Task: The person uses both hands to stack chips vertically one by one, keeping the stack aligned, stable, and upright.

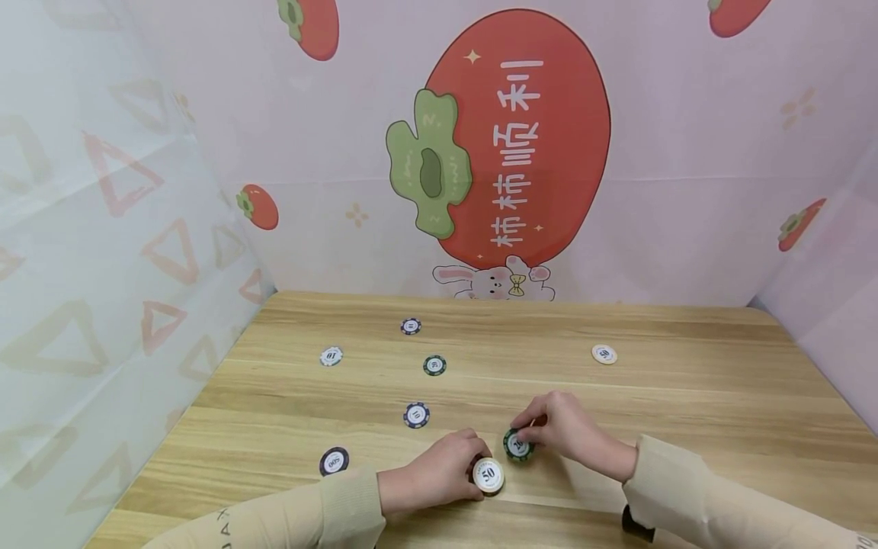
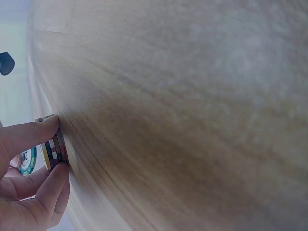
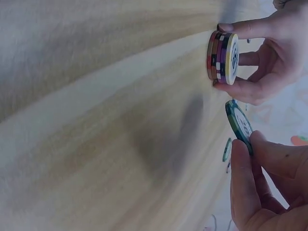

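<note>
My left hand (image 1: 439,469) grips a short stack of poker chips (image 1: 488,476), thumb on one side and fingers on the other. A cream chip marked 50 tops the stack; red, brown and purple edges show beneath it in the right wrist view. The stack's base is at the tabletop. Just to its right, my right hand (image 1: 565,423) pinches a green poker chip (image 3: 237,121) marked 20 between thumb and fingers. In the right wrist view this chip is tilted and above the wood, apart from the stack.
Loose chips lie flat on the wooden table (image 1: 686,396): a dark 500 chip (image 1: 334,461), a blue 10 chip (image 1: 416,415), a green chip (image 1: 434,365), another blue chip (image 1: 411,326), a white 10 chip (image 1: 331,356) and a cream 50 chip (image 1: 604,354). Printed cloth walls surround the table.
</note>
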{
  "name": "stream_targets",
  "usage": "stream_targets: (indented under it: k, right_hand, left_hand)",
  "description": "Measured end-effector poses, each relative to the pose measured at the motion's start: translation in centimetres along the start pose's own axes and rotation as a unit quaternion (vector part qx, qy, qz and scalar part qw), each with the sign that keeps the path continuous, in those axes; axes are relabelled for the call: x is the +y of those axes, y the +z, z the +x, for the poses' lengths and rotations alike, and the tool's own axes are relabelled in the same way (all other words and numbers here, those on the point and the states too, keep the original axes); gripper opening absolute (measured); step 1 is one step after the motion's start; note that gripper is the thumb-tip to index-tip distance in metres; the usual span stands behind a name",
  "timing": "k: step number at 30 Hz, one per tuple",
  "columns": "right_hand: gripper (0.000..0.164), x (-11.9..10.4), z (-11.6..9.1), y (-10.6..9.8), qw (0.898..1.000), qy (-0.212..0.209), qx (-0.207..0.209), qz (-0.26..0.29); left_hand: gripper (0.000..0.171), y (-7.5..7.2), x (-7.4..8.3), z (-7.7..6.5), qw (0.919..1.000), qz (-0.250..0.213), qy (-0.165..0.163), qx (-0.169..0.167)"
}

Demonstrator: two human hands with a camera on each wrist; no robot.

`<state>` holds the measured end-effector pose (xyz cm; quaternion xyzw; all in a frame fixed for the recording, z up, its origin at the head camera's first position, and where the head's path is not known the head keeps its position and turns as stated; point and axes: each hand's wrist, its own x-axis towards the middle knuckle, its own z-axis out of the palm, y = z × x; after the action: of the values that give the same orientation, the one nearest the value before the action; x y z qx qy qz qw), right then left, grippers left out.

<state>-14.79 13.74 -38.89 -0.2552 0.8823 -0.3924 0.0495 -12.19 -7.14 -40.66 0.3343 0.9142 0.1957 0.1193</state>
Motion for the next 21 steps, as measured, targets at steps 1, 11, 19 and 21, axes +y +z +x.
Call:
stream_targets:
  k: [1,11,19,21]
  right_hand:
    - [0.010,0.0,0.0,0.1,1.000,0.012,-0.007,0.018]
    - [0.014,0.1,-0.1,0.9,0.982,0.104,-0.047,0.151]
    - [0.018,0.3,-0.2,1.4,0.968,0.148,-0.058,0.194]
    - [0.018,0.3,-0.3,1.5,0.964,0.157,-0.060,0.206]
  left_hand:
    - [0.034,0.0,0.0,0.0,1.0000,-0.001,-0.001,0.000]
    - [0.034,0.2,-0.2,0.1,1.0000,-0.005,0.002,0.004]
    - [0.035,0.2,-0.2,0.1,1.0000,-0.003,-0.002,0.004]
    - [0.035,0.2,-0.2,0.1,1.0000,-0.004,-0.003,0.003]
